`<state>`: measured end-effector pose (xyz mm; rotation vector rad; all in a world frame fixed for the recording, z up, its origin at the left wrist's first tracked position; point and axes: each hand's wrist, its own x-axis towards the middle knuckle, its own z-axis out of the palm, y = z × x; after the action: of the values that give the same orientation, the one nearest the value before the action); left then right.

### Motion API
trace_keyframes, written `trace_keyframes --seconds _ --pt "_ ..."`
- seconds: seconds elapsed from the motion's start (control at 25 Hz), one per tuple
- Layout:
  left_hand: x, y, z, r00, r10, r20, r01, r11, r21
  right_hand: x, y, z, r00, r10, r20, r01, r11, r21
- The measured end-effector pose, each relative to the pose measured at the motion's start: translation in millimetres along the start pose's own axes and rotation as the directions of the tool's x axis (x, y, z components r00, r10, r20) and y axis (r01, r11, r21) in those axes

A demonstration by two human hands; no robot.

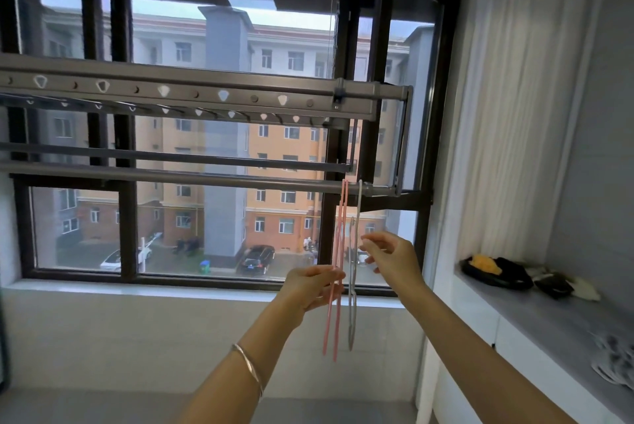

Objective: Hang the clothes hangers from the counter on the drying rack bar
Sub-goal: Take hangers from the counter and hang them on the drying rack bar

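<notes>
Two pink hangers (338, 241) and a grey-white hanger (353, 307) hang edge-on from the lower drying rack bar (206, 178), near its right end. My left hand (314, 288) pinches the pink hangers about halfway down. To the right of the grey-white hanger, my right hand (391, 257) is raised with its fingers loosely spread, close to the hanger; nothing is held in it. More grey-white hangers (614, 360) lie on the grey counter (535, 314) at the far right edge.
The rack's upper rail (192, 92) with hook holes and a second thin bar (171, 157) run across the window. Dark and yellow cloth items (497, 271) lie at the counter's far end. A white curtain (507, 114) hangs to the right.
</notes>
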<state>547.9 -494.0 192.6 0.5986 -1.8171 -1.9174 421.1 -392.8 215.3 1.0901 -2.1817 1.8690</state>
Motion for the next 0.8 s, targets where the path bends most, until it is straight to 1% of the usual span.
trace_keyframes --seconds 0.08,0.12,0.16,0.2,0.24,0.28,0.32,0.36,0.44,0.56,0.68,0.8 --pt "-3.5 1.5 2.7 0.999 0.039 -0.017 -0.037 0.995 0.093 -3.8 5.4 -7.8 1.0 0.018 -0.005 -0.018 1.0 0.02" --pt "-3.9 2.5 5.3 0.996 0.075 -0.05 -0.066 0.985 0.162 -5.9 9.2 -14.1 1.0 0.024 -0.012 -0.023 0.999 0.026" --pt "-3.3 4.1 8.5 0.983 0.144 -0.115 -0.11 0.96 0.257 -8.4 13.2 -22.0 0.999 0.025 -0.023 -0.025 0.999 0.027" --pt "-3.1 7.0 13.4 0.951 0.245 -0.187 -0.164 0.916 0.367 -10.8 18.6 -31.7 0.999 0.028 -0.038 -0.027 0.999 0.029" --pt "-4.6 11.5 21.2 0.902 0.366 -0.231 -0.229 0.856 0.463 -13.4 23.6 -42.8 0.998 0.032 -0.054 -0.031 0.999 0.033" --pt "-7.9 17.4 34.1 0.844 0.48 -0.239 -0.305 0.796 0.523 -15.3 30.8 -56.4 0.997 0.038 -0.069 -0.036 0.999 0.038" --pt "-11.4 23.1 49.7 0.799 0.561 -0.218 -0.376 0.748 0.547 -17.3 37.9 -71.0 0.996 0.041 -0.085 -0.038 0.999 0.038" --pt "-13.2 26.9 67.7 0.777 0.604 -0.174 -0.431 0.713 0.553 -19.0 46.0 -87.4 0.994 0.045 -0.101 -0.042 0.999 0.032" --pt "-11.5 28.3 110.6 0.788 0.614 -0.052 -0.492 0.677 0.548 -20.3 64.6 -126.2 0.989 0.054 -0.138 -0.052 0.998 0.023" --pt "1.4 15.9 184.3 0.83 0.548 0.107 -0.517 0.682 0.517 -21.9 95.9 -197.1 0.978 0.076 -0.194 -0.075 0.997 0.013" --pt "22.3 -6.5 258.9 0.859 0.473 0.197 -0.503 0.705 0.5 -22.1 135.7 -276.7 0.951 0.097 -0.294 -0.113 0.993 -0.037" --pt "45.5 -34.4 330.8 0.89 0.375 0.26 -0.456 0.754 0.473 -26.6 176.2 -350.5 0.916 0.117 -0.385 -0.167 0.981 -0.099"
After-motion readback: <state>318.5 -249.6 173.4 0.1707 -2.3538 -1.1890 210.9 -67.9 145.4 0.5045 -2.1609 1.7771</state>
